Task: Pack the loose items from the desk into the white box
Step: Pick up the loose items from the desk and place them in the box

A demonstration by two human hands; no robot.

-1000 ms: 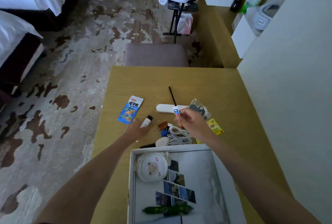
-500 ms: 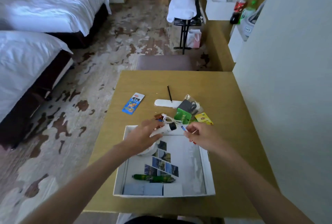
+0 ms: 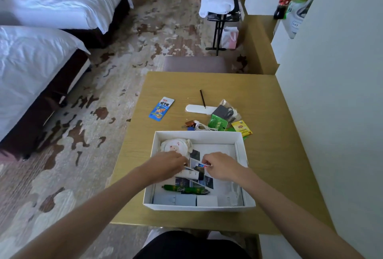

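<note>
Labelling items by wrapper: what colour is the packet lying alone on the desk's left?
The packet is blue with orange print, head view.

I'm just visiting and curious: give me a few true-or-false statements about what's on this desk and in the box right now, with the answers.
1. The left hand and right hand are both over the box. True.
2. The blue packet lies in the box. False: it lies on the desk, beyond the box and left of the pencil.
3. A green snack stick lies in the box. True.
4. The yellow tea bag is packed. False: it lies on the desk by the box's far right corner.
5. The right hand holds nothing. False: it pinches a small red and blue item.
</note>
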